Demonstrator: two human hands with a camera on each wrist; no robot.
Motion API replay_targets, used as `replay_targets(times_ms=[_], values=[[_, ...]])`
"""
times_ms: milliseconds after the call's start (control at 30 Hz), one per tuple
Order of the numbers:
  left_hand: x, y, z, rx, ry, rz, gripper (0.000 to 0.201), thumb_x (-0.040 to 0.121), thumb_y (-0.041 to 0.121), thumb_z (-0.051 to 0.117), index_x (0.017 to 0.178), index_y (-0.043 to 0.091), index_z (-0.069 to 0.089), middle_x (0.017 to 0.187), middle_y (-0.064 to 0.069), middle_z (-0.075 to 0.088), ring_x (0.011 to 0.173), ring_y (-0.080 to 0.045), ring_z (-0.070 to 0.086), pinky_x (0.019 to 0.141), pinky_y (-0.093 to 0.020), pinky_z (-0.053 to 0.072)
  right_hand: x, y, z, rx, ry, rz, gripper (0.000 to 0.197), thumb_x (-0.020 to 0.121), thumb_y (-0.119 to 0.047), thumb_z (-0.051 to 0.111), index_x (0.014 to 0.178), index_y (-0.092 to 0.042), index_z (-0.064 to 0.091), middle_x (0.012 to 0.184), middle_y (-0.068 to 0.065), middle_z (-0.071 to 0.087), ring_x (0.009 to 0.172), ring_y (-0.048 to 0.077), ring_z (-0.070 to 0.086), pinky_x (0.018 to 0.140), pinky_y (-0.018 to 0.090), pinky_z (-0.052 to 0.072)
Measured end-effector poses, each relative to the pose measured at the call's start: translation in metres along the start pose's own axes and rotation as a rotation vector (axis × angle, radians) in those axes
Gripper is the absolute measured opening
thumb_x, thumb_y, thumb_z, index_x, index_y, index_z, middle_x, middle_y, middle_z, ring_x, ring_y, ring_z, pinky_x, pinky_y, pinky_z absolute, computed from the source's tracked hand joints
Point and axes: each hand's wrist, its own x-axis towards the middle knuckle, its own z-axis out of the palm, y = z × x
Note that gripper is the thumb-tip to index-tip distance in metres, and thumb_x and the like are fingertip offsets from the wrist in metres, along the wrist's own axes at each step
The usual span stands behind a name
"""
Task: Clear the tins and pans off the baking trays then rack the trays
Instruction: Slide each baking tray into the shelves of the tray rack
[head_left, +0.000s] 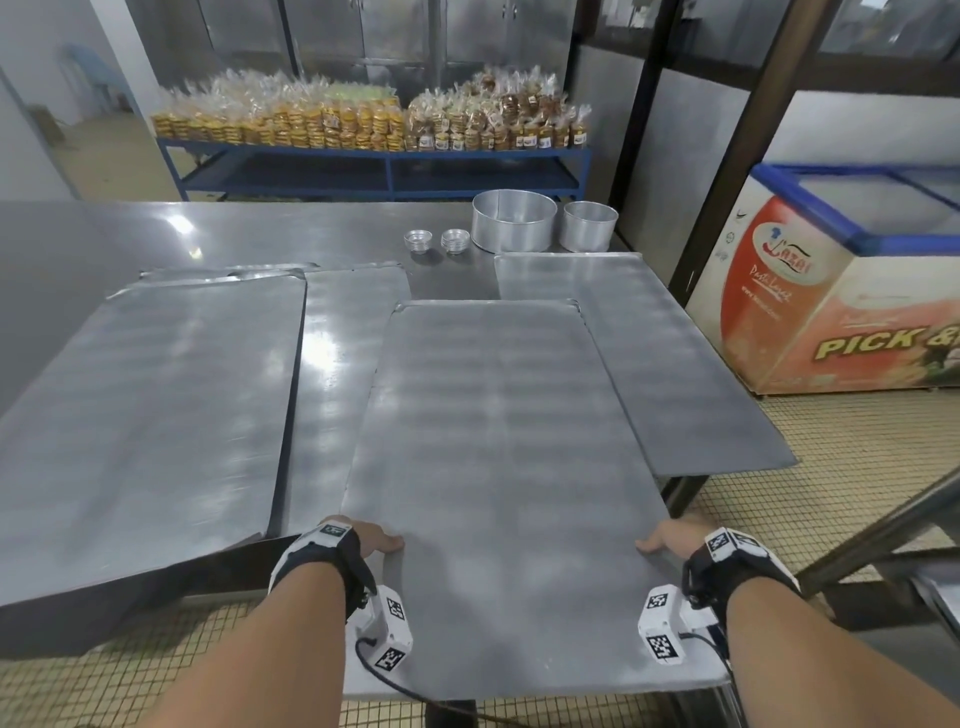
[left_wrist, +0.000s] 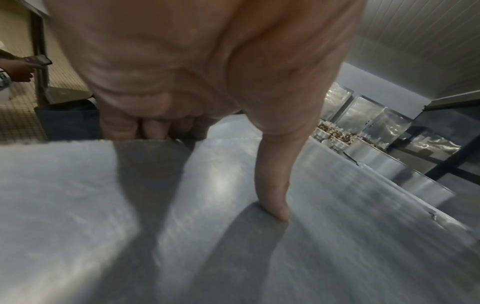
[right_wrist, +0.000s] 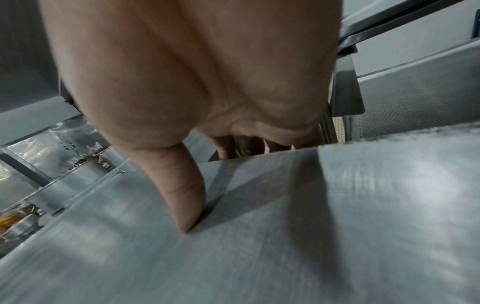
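Tray (head_left: 498, 441) | both hands grip its side edges | wrist views: fingers curled beneath

"PICK &" in yellow on the chest freezer (head_left: 841, 312) front, red logo unreadable

A steel surface (head_left: 104, 234) carries several flat baking trays: one at the left (head_left: 140, 415), one partly under it (head_left: 358, 291), one at the right (head_left: 675, 364). Near the far edge stand two round pans (head_left: 514, 221) and two small stacks of tins (head_left: 436, 241).
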Motion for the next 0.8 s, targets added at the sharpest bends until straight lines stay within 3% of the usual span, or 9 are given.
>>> replay_targets(times_ms=[100, 233, 333, 400, 500, 567, 633, 733, 800], values=[[0.012, -0.003, 0.002, -0.026, 0.021, -0.003, 0.065, 0.096, 0.048, 0.056, 0.148, 0.012, 0.041, 0.152, -0.010, 0.042, 0.137, -0.026, 0.044, 0.092, -0.022, 0.045, -0.001, -0.002, -0.003, 0.055, -0.040, 0.029, 0.065, 0.076, -0.016, 0.082, 0.130, 0.006, 0.054, 0.117, 0.015, 0.059, 0.096, 0.030, 0.055, 0.080, 0.030, 0.040], [0.015, 0.000, -0.016, -0.056, 0.005, 0.035, 0.072, 0.095, 0.029, 0.061, 0.156, 0.016, 0.025, 0.157, -0.009, 0.031, 0.142, -0.030, 0.037, 0.114, -0.035, 0.034, 0.001, -0.013, -0.003, 0.148, -0.036, 0.013, 0.068, 0.077, -0.022, 0.082, 0.133, 0.006, 0.054, 0.125, 0.018, 0.059, 0.103, 0.033, 0.057, 0.085, 0.032, 0.043], [0.017, -0.001, -0.021, -0.078, 0.007, 0.023, 0.088, 0.083, 0.024, 0.076, 0.155, 0.020, 0.024, 0.154, -0.011, 0.036, 0.138, -0.032, 0.042, 0.113, -0.038, 0.037, 0.003, -0.027, 0.002, 0.252, 0.018, -0.016, 0.073, 0.079, -0.031, 0.082, 0.135, 0.005, 0.053, 0.133, 0.019, 0.059, 0.117, 0.034, 0.059, 0.088, 0.031, 0.044], [0.022, -0.003, -0.014, -0.152, 0.010, -0.043, 0.085, 0.078, 0.021, 0.076, 0.150, 0.022, 0.031, 0.146, -0.015, 0.045, 0.126, -0.035, 0.053, 0.107, -0.039, 0.045, 0.006, -0.034, 0.006, 0.289, 0.053, -0.023, 0.075, 0.073, -0.040, 0.084, 0.131, 0.001, 0.059, 0.127, 0.017, 0.064, 0.113, 0.032, 0.063, 0.095, 0.033, 0.048], [0.036, -0.007, -0.004, -0.459, 0.045, -0.183, 0.074, 0.063, 0.041, 0.076, 0.127, 0.008, 0.060, 0.108, -0.018, 0.068, 0.095, -0.036, 0.070, 0.092, -0.041, 0.055, -0.002, -0.042, 0.011, 0.314, 0.094, -0.013, 0.075, 0.075, -0.039, 0.083, 0.132, 0.001, 0.055, 0.130, 0.015, 0.062, 0.119, 0.033, 0.059, 0.101, 0.033, 0.043], [0.060, -0.015, 0.005, -0.616, 0.049, -0.200, 0.063, 0.057, 0.039, 0.075, 0.114, 0.014, 0.070, 0.089, -0.019, 0.070, 0.074, -0.036, 0.072, 0.084, -0.044, 0.058, -0.003, -0.043, 0.014, 0.378, 0.124, -0.012, 0.072, 0.077, -0.031, 0.084, 0.134, 0.002, 0.052, 0.132, 0.017, 0.060, 0.121, 0.034, 0.058, 0.099, 0.032, 0.041], [0.078, -0.023, 0.012, -0.647, 0.031, -0.198, 0.063, 0.055, 0.040, 0.077, 0.113, 0.017, 0.069, 0.089, -0.020, 0.070, 0.071, -0.037, 0.073, 0.083, -0.048, 0.059, -0.003, -0.045, 0.015, 0.390, 0.129, -0.034, 0.070, 0.076, -0.026, 0.085, 0.132, -0.001, 0.053, 0.129, 0.016, 0.063, 0.119, 0.033, 0.060, 0.100, 0.033, 0.043], [0.085, -0.029, 0.019, -0.784, 0.069, -0.279, 0.081, 0.046, 0.067, 0.080, 0.096, 0.005, 0.067, 0.084, -0.019, 0.074, 0.072, -0.036, 0.074, 0.085, -0.045, 0.058, 0.000, -0.046, 0.012, 0.336, 0.093, -0.001, 0.083, 0.069, -0.033, 0.090, 0.136, -0.004, 0.051, 0.132, 0.014, 0.061, 0.121, 0.034, 0.059, 0.105, 0.038, 0.045], [0.069, -0.025, 0.020, -0.802, 0.053, -0.282, 0.092, 0.044, 0.076, 0.080, 0.099, 0.003, 0.067, 0.088, -0.020, 0.074, 0.077, -0.036, 0.074, 0.087, -0.045, 0.058, 0.017, -0.038, 0.014, 0.313, 0.084, 0.012, 0.092, 0.063, -0.039, 0.092, 0.137, -0.004, 0.051, 0.133, 0.014, 0.061, 0.120, 0.034, 0.060, 0.106, 0.041, 0.045]])
